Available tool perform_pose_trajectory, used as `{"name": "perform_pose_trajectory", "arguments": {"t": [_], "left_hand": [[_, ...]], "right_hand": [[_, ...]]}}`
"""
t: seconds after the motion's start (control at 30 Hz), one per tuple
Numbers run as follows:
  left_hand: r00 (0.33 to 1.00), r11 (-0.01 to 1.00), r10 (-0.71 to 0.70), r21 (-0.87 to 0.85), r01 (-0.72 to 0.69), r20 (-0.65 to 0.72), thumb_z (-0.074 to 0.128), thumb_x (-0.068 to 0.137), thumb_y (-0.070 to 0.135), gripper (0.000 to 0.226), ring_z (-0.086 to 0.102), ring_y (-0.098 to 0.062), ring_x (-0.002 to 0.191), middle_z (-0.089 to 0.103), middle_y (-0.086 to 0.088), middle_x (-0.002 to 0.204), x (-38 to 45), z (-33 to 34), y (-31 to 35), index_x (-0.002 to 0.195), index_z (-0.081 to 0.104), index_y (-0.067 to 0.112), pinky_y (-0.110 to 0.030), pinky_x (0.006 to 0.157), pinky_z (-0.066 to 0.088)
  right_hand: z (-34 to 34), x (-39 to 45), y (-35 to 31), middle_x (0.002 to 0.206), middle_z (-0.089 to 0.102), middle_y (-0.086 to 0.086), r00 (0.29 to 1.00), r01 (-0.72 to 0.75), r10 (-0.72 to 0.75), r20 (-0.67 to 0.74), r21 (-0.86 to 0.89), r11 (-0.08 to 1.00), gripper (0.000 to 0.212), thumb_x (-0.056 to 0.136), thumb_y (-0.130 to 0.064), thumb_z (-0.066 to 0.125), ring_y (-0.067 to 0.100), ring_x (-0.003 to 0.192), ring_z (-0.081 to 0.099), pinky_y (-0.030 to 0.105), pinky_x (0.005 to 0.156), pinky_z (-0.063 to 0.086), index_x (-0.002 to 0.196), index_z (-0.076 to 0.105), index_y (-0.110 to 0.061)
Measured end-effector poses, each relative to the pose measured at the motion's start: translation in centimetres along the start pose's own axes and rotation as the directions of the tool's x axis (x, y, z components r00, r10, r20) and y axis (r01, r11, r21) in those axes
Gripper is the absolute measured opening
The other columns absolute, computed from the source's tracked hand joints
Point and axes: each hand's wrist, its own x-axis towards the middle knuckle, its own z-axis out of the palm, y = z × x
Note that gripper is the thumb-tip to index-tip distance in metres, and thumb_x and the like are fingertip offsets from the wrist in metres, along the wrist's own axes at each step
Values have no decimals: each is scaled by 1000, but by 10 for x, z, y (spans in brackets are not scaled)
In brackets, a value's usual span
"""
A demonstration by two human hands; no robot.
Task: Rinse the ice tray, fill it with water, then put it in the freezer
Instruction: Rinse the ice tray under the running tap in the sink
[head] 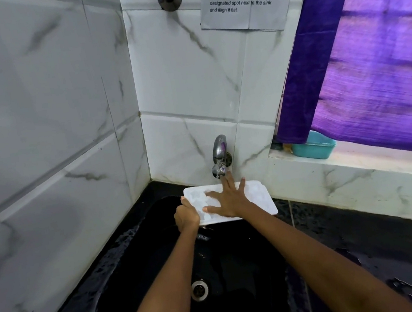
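Observation:
A white ice tray (258, 196) is held flat over the back of the black sink (141, 265), right under the chrome tap (219, 158). My left hand (186, 216) grips the tray's left end, fingers curled round its edge. My right hand (228, 201) lies spread on top of the tray, fingers straight and pressing on its surface. The tray's middle is hidden under that hand. I cannot tell whether water runs from the tap.
The sink's drain (199, 290) sits low in the basin. A wet black counter (371, 246) runs along the right. White marble tile walls close the left and back. A teal tub (313, 146) stands on the window ledge under a purple curtain (370, 53).

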Motion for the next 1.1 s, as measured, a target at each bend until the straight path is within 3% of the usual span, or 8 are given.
{"name": "perform_pose_trajectory", "arguments": {"t": [0.13, 0.23, 0.43, 0.6, 0.73, 0.87, 0.97, 1.1], "left_hand": [[996, 995, -64, -78, 60, -54, 22, 104, 34, 60, 54, -43, 117, 58, -29, 125, 4, -8, 1, 120, 57, -12, -42, 97, 44], [996, 994, -72, -91, 66, -58, 22, 104, 34, 59, 54, -42, 118, 57, -29, 126, 7, -14, 0, 121, 56, -12, -41, 96, 43], [999, 996, -16, -90, 13, -41, 24, 103, 38, 63, 56, -42, 115, 60, -30, 122, 3, -12, -3, 119, 58, -13, -41, 95, 44], [998, 992, -43, -121, 37, -45, 25, 103, 39, 63, 56, -42, 114, 60, -29, 122, 0, -13, -5, 118, 58, -12, -42, 96, 45], [995, 989, -67, -135, 57, -69, 24, 103, 37, 62, 55, -43, 116, 59, -29, 124, -3, -14, 0, 120, 57, -12, -43, 96, 44], [997, 992, -44, -124, 35, -69, 24, 104, 37, 61, 55, -43, 117, 58, -30, 124, -4, -13, 3, 120, 57, -13, -43, 97, 44], [995, 992, -45, -124, 34, -89, 24, 104, 36, 61, 55, -43, 116, 59, -30, 124, -3, -14, 3, 119, 57, -13, -42, 96, 44], [996, 996, -6, -92, -2, -90, 24, 104, 35, 61, 55, -43, 117, 59, -31, 123, -3, -12, 0, 119, 57, -14, -43, 97, 43]], "right_hand": [[-5, -6, 10, 158, 6, 12, 982, 137, -126, -143, 70, 988, 52, 90, -56, 45, 30, 145, -13, 60, 114, -2, 138, 42, -36], [0, -9, 16, 157, 9, 10, 970, 90, -78, -229, 45, 995, 51, 92, -54, 41, 30, 146, -7, 59, 115, 3, 137, 44, -31], [-4, -5, 4, 157, -11, 14, 994, -50, 60, -96, 100, 994, 58, 88, -63, 40, 35, 143, -20, 67, 108, -7, 138, 41, -33], [-9, -5, 4, 157, -6, 18, 993, -61, 56, -101, -44, 997, 60, 85, -69, 35, 36, 143, -18, 68, 106, -10, 135, 45, -36], [-12, -4, 2, 158, -9, 15, 997, -52, 56, -59, 65, 997, 63, 84, -69, 41, 35, 143, -22, 67, 107, -10, 137, 40, -37], [-14, -3, 3, 157, -9, 19, 995, -62, 56, -87, -59, 996, 66, 83, -71, 37, 36, 142, -23, 69, 105, -13, 138, 41, -35], [-15, -2, 5, 157, -8, 16, 998, -50, 53, -43, 54, 997, 65, 81, -71, 42, 35, 142, -24, 68, 107, -11, 137, 42, -37], [-12, -2, 6, 157, -3, 20, 993, -46, 31, -116, -124, 991, 65, 83, -71, 35, 36, 144, -18, 68, 106, -9, 135, 45, -33]]}}
